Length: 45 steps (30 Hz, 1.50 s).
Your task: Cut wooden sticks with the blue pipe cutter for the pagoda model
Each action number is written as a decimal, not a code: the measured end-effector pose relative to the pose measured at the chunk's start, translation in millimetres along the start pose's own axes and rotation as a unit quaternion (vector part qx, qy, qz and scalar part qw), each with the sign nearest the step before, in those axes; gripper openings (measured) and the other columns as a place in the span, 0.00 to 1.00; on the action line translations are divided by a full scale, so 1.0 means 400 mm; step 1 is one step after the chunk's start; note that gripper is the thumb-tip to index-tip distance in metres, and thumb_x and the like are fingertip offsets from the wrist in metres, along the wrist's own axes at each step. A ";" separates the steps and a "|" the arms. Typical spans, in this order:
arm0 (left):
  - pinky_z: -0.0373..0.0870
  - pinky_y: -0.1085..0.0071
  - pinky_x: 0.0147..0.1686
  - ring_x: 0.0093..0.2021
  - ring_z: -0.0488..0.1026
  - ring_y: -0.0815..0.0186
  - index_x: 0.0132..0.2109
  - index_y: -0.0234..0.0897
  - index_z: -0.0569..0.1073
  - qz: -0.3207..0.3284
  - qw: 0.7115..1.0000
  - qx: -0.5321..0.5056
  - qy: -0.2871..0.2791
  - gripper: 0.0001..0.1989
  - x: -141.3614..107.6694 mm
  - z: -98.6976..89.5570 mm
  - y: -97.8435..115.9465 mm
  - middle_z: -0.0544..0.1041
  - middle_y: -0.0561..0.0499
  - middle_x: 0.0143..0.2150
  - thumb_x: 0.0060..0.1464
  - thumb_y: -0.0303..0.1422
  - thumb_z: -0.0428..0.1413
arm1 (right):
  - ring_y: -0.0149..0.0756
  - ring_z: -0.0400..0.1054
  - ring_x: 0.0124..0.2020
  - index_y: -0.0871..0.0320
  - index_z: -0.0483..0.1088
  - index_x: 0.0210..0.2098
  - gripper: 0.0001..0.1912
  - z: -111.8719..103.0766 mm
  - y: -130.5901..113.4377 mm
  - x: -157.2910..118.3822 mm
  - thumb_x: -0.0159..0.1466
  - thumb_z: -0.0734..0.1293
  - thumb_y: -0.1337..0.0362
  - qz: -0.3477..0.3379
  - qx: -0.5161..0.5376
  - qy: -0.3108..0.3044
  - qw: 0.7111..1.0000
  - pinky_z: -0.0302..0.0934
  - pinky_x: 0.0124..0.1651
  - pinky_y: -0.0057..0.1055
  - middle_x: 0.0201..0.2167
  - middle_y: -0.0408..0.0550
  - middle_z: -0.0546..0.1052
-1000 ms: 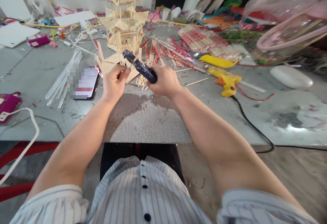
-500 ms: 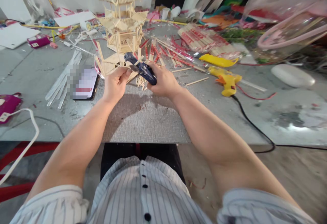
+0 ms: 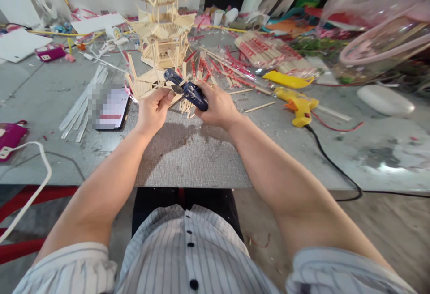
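Observation:
My right hand (image 3: 218,104) is closed around a pair of dark blue cutting shears (image 3: 195,97), their head pointing left. The metal blade is close to the fingertips of my left hand (image 3: 153,110). That hand is closed in a pinch on a thin wooden stick (image 3: 185,80), mostly hidden by the fingers and the shears. Behind both hands is a pale stick-built platform (image 3: 144,83) with upright sticks. Short cut stick pieces (image 3: 186,107) lie below the shears. Farther back stands a tiered pagoda model (image 3: 164,30) of wooden sticks.
Left of my hands lie a phone (image 3: 113,108) and clear glue sticks (image 3: 83,101). To the right are a yellow glue gun (image 3: 297,106) with a black cord, a yellow-handled saw (image 3: 289,79), a white mouse-like object (image 3: 385,99) and packaged chopsticks (image 3: 268,52).
The shears and my right hand have shifted very slightly to the right. My left hand keeps its pinch in nearly the same place.

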State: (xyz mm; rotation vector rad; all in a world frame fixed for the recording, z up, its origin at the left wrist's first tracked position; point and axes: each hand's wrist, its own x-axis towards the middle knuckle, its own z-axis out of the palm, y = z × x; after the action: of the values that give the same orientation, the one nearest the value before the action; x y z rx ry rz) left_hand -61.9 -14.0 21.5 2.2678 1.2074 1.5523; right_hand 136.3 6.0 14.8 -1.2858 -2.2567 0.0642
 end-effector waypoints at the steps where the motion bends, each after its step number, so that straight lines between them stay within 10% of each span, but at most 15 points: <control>1: 0.64 0.74 0.29 0.27 0.66 0.71 0.29 0.38 0.68 -0.001 1.000 -0.001 -0.001 0.23 0.000 0.000 0.001 0.70 0.52 0.24 0.60 0.52 0.45 | 0.50 0.67 0.51 0.61 0.60 0.59 0.33 -0.001 -0.001 0.000 0.53 0.61 0.64 0.002 -0.003 -0.003 1.000 0.63 0.51 0.45 0.51 0.56 0.72; 36: 0.63 0.70 0.27 0.24 0.64 0.69 0.30 0.39 0.68 -0.022 1.000 -0.006 -0.007 0.24 0.005 -0.011 0.003 0.63 0.54 0.20 0.60 0.53 0.44 | 0.40 0.68 0.30 0.56 0.70 0.38 0.15 -0.030 -0.036 0.007 0.52 0.62 0.62 0.047 -0.058 -0.021 0.997 0.58 0.31 0.34 0.31 0.50 0.77; 45: 0.62 0.71 0.27 0.23 0.63 0.70 0.31 0.40 0.69 -0.027 1.000 0.011 0.012 0.21 -0.006 0.002 -0.015 0.63 0.55 0.20 0.59 0.52 0.47 | 0.48 0.70 0.42 0.58 0.66 0.50 0.24 -0.020 -0.021 0.006 0.53 0.61 0.64 0.025 -0.032 -0.030 0.999 0.62 0.41 0.40 0.42 0.55 0.76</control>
State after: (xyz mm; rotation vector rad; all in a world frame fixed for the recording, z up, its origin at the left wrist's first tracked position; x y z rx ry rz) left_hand -64.7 -11.2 16.1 2.2177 1.2876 1.5579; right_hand 132.7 1.8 25.0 -1.3902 -2.2947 0.0492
